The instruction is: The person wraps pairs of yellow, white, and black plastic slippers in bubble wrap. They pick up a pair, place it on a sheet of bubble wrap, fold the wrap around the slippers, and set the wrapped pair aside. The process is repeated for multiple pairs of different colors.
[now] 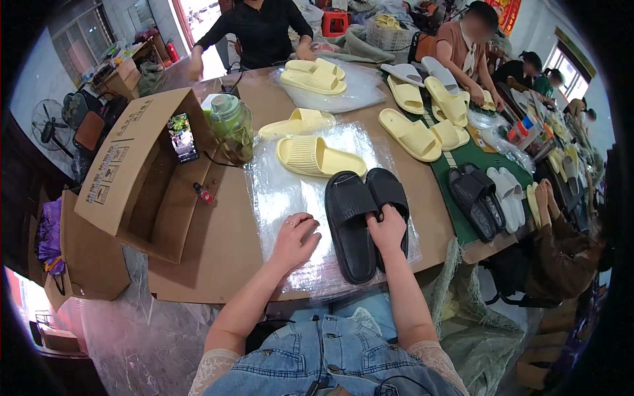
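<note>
Centre frame: handling black slippers [351, 247] | left hand [296, 241] loosely spread on plastic [265, 198] | right hand [387, 228] at strap [388, 189], pinch unclear | next likely needs firm grip

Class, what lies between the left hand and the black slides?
The head view shows only a narrow strip of clear plastic packaging between the left hand and the black slides.

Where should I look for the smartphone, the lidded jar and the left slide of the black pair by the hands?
Smartphone [182, 137]: head view, on its lit screen.
Lidded jar [231, 130]: head view, on its body.
Left black slide [354, 236]: head view, on its footbed.
</note>
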